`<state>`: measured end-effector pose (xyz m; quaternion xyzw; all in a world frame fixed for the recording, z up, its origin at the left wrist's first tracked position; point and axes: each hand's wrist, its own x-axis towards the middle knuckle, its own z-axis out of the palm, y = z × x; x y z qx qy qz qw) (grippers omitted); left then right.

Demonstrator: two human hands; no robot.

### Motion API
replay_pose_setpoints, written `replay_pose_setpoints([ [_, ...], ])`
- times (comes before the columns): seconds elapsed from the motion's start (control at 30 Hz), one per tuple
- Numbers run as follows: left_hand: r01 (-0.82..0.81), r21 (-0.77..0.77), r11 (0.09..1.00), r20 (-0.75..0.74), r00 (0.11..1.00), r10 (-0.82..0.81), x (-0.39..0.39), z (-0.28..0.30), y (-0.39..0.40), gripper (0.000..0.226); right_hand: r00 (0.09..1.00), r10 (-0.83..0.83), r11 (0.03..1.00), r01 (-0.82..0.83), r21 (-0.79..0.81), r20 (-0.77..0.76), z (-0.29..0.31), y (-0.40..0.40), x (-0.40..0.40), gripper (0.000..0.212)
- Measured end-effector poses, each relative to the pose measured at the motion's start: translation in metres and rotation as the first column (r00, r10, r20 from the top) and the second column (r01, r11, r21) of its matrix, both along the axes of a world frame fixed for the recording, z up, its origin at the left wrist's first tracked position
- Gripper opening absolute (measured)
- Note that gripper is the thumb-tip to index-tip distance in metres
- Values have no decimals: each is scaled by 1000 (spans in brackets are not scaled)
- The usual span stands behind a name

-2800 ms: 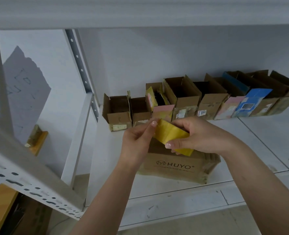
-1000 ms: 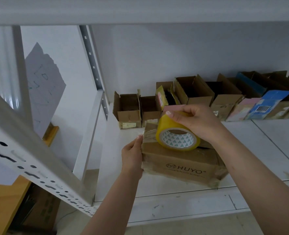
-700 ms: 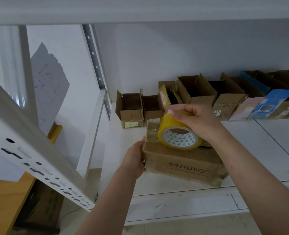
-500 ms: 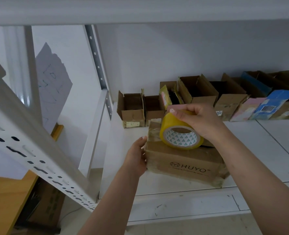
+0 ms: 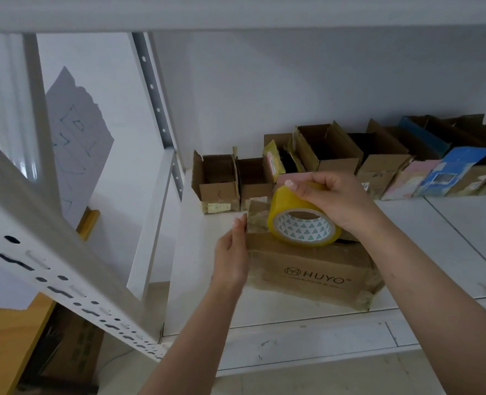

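Note:
A brown cardboard box [image 5: 313, 273] printed HUYO lies on the white shelf [image 5: 264, 312], wrapped in clear tape. On its top stands a roll of yellow packing tape [image 5: 303, 223] with a white core patterned in green triangles. My right hand [image 5: 335, 201] grips the roll from above, fingers curled over its rim. My left hand [image 5: 233, 252] lies flat against the box's left end, fingers straight, pressing a strip of tape there.
A row of several small open cardboard boxes [image 5: 219, 181] lines the back of the shelf, among them a blue one [image 5: 452, 172] and a pink one [image 5: 410, 178]. A perforated white upright [image 5: 50, 266] slants across the left. Another shelf hangs overhead.
Earlier both hands pulled a yellow strip of tape above the box. Since then the roll has come to rest on the box top, and my left hand has settled flat on the box's left end.

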<state>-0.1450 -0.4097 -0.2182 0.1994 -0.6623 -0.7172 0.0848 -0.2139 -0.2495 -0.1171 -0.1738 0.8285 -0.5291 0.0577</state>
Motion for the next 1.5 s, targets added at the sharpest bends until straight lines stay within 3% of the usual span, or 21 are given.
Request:
replay_pose_setpoints([
  [0.17,141,-15,990,133,982,-137,6,-3,1,47,1000,10,1000,-10,-30,17,-3,-2,-2,69],
  [0.37,259,-21,966,89,963,-256,1,4,-9,73,999,34,999,-34,-26,26,-5,-1,-6,74],
  [0.53,254,-18,967,120,961,-250,-11,16,-13,58,999,41,999,-41,-17,19,-8,0,-10,55],
  [0.63,160,-176,971,64,986,-151,-37,31,-15,54,998,60,998,-60,19,20,-8,-1,-12,70],
  [0.73,270,-380,885,141,962,-233,-54,31,-4,52,995,96,995,-97,29,13,-8,4,-14,73],
  [0.87,356,-497,792,237,933,-271,-61,22,-5,38,981,148,983,-132,-125,127,-21,24,-15,29],
  [1.0,374,-569,733,247,927,-281,-62,21,-7,32,950,217,953,-155,-262,226,-40,39,-12,46],
  [1.07,378,-582,720,248,926,-286,-62,21,-7,31,957,197,966,-152,-210,214,-38,39,-13,47],
  [1.2,359,-594,720,245,933,-263,-60,22,-7,35,989,71,997,-67,-41,128,-18,41,-16,72],
  [1.37,341,-626,701,245,940,-239,-61,18,-7,36,1000,-3,973,-1,232,18,5,92,-24,68],
  [1.5,345,-651,676,272,938,-216,-63,20,-4,36,990,-46,988,25,155,133,-1,106,-26,72],
])
